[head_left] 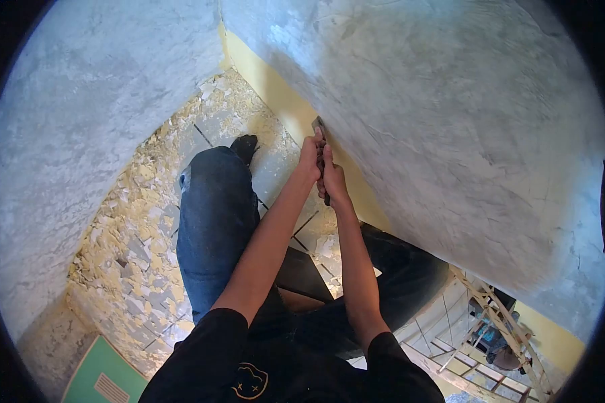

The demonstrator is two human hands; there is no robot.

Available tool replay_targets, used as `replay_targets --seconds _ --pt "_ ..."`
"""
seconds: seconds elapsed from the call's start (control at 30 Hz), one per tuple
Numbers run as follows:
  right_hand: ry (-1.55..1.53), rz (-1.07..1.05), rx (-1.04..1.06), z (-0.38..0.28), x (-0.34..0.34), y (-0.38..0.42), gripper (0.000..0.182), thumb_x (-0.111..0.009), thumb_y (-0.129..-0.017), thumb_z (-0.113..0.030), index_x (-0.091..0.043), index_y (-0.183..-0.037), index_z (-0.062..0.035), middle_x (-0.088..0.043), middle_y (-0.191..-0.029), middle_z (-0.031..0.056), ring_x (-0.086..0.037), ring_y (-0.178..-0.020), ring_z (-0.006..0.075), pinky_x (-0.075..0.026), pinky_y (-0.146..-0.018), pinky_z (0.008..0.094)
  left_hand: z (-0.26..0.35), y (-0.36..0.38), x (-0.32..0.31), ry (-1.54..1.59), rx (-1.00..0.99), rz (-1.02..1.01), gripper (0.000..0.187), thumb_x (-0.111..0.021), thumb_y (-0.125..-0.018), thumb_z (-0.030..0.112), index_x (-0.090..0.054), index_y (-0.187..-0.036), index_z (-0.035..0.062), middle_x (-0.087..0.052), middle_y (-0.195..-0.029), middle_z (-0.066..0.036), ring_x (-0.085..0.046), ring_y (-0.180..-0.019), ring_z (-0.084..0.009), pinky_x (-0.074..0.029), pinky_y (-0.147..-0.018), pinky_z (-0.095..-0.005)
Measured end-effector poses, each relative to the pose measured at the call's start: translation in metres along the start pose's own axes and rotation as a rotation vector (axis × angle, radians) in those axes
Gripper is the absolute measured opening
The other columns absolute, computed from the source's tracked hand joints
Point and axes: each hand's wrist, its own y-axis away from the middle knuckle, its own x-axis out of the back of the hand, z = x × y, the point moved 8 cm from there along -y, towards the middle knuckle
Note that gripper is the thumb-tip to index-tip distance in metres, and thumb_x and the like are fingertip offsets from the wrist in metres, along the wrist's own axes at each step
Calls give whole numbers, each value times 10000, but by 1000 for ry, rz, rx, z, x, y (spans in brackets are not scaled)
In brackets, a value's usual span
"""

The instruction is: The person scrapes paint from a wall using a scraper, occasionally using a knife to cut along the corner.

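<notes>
Both of my hands are wrapped around one scraper (318, 123), its flat blade against the low yellow strip of wall (292, 114). My left hand (311, 153) grips it nearer the blade, thumb pointing up along the tool. Just behind, my right hand (332, 176) holds the dark handle, whose end sticks out below the fingers. Above the yellow strip the wall (450, 134) is bare grey plaster. Much of the handle is hidden by my fingers.
Pale paint flakes (124, 248) cover the tiled floor on the left. My bent knee (215, 181) and dark shoe (245, 148) are beside my arms. A green board (104, 373) leans at bottom left. A wooden ladder (507, 322) stands at lower right near assorted items.
</notes>
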Motion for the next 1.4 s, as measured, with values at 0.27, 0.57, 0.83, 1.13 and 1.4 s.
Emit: replay_targets --seconds 0.27,0.57,0.83,1.13,1.4 --pt "34 5 35 -6 -6 1 687 -312 -870 -718 -402 -526 -130 -353 -414 -3 -358 -325 124 -313 -331 291 6 6 4 -29 40 119 344 -611 -796 396 -487 -719 85 -485 -627 -73 -468 -558 -250 -419 -539 -393" --pt "18 29 24 -5 -18 0 717 -285 -862 -735 -397 -518 -115 -357 -418 8 -363 -331 136 -314 -334 304 17 12 8 -126 32 135 396 -572 -869 435 -444 -618 157 -448 -559 -22 -438 -503 -184 -367 -474 -317" --pt "73 -45 -13 -9 -10 -5 731 -272 -882 -711 -426 -519 -95 -386 -410 23 -405 -329 156 -323 -340 327 14 7 -4 -17 29 88 327 -579 -814 398 -507 -756 85 -491 -654 -77 -480 -580 -233 -412 -525 -368" --pt "46 -78 -11 -19 -12 -3 653 -305 -877 -711 -358 -550 -147 -325 -438 -23 -323 -342 105 -288 -336 287 16 5 -3 -8 63 126 401 -606 -845 475 -458 -631 170 -462 -574 1 -423 -485 -174 -364 -459 -315" --pt "143 -177 52 -70 -40 -24 651 -324 -879 -702 -375 -559 -137 -338 -437 -20 -355 -346 103 -295 -332 282 74 0 -17 -14 -75 165 491 -514 -848 576 -517 -694 110 -485 -610 -71 -462 -579 -226 -393 -536 -379"
